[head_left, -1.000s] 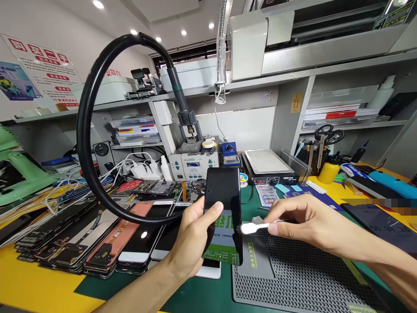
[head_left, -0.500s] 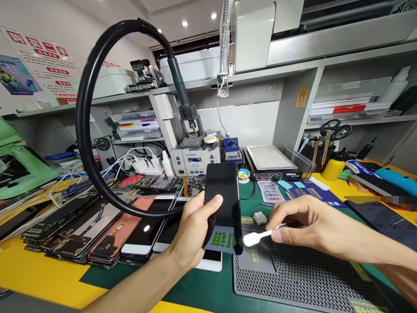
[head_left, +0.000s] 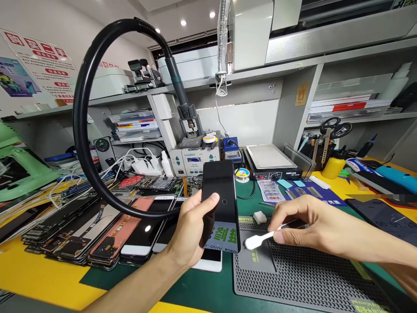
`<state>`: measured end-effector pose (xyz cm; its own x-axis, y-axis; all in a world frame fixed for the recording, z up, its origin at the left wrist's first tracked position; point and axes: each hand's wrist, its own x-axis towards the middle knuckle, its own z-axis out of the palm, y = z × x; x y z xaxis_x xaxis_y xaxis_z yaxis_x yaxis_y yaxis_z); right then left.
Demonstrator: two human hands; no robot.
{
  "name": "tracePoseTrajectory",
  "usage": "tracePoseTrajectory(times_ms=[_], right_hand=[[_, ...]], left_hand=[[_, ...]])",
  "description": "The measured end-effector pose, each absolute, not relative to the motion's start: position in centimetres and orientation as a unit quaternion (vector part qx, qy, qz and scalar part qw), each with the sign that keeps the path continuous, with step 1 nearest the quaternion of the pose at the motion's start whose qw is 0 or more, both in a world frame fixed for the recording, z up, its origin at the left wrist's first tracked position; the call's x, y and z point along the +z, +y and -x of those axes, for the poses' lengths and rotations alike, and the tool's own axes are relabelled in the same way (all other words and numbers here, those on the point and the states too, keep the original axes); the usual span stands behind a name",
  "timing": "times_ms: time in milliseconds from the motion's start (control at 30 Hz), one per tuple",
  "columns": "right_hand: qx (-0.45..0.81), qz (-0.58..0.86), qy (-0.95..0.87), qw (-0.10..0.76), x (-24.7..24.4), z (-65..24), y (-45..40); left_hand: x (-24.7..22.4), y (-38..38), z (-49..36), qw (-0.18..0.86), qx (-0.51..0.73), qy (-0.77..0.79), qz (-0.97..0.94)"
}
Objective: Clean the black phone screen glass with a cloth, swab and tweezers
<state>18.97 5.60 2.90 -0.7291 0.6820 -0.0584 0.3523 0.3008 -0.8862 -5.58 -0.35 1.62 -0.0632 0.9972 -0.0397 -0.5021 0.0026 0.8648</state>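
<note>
My left hand [head_left: 192, 226] grips a black smartphone [head_left: 220, 191] by its left edge, thumb lying on the glossy face. The phone stands nearly upright above the bench, and green lettering is reflected in its lower part. Between the thumb and fingers of my right hand [head_left: 302, 224] is a small white brush [head_left: 257, 240] like a toothbrush. Its head points left, a little to the right of the phone's lower edge and apart from it. Below lies a grey perforated mat [head_left: 286, 278]. A white cube [head_left: 259, 217] sits at the mat's back edge.
Stacked phone screens [head_left: 74, 226] lie at the left. A thick black hose [head_left: 80, 117] loops above them to a hot-air station [head_left: 192, 161]. A heating plate [head_left: 273, 161] stands at the back. Another phone [head_left: 384, 221] lies at the right, near a yellow bottle [head_left: 334, 165].
The phone has shifted slightly left and turned a little, so its reflection differs. The brush has moved slightly right and down, widening the gap to the phone.
</note>
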Motion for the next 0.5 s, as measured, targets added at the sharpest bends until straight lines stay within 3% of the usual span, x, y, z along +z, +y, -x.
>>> tracePoseTrajectory(times_ms=[133,500], right_hand=[[0.533,0.306,-0.761,0.208,2.9,-18.3,4.9],[0.466,0.349,-0.773,0.255,3.8,-19.5,5.9]], left_hand=[[1.4,-0.4,5.6,0.601,0.613,0.37,-0.354],[1.4,-1.2,5.6,0.658,0.563,0.318,-0.386]])
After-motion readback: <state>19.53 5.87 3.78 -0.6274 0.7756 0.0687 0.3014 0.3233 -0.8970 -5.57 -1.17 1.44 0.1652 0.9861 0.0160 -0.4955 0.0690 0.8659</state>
